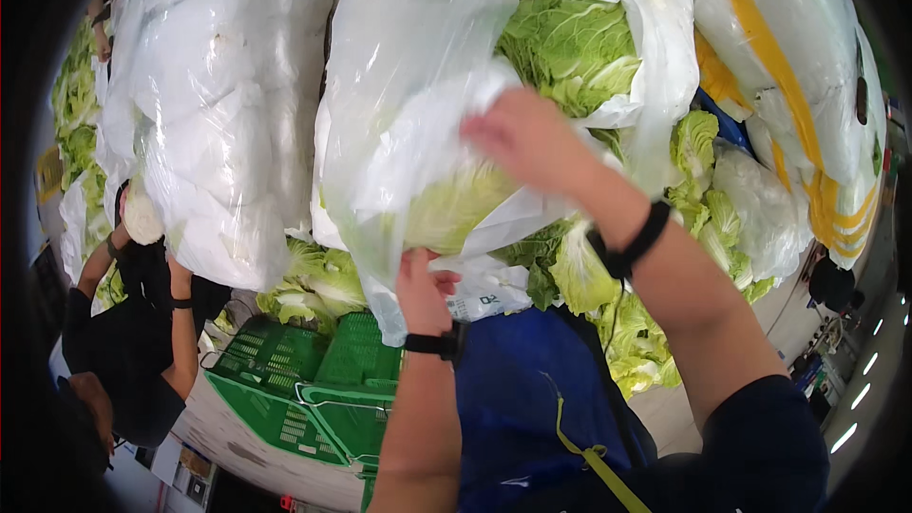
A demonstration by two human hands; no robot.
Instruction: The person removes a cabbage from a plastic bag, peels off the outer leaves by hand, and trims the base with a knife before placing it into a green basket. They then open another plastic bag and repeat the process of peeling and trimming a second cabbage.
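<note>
A napa cabbage (460, 205) lies in front of me, partly covered by white wrapping paper (418, 147), inside a large clear plastic bag (408, 9). My left hand (425, 293) is closed at the near end of this cabbage, with the bag's edge at its fingers. Over the far side of the cabbage is my right hand (532, 138), its curled fingers against the paper and blurred by motion. Beyond it another green napa cabbage (570, 43) shows, with white paper around its sides.
A big clear bag of white-wrapped bundles (223, 123) stands left; another with yellow bands (788, 47) stands right. Green crates (271, 389) sit below left. Loose cabbage leaves (632, 347) lie below right. At far left a co-worker (133, 351) holds a pale round piece (142, 216).
</note>
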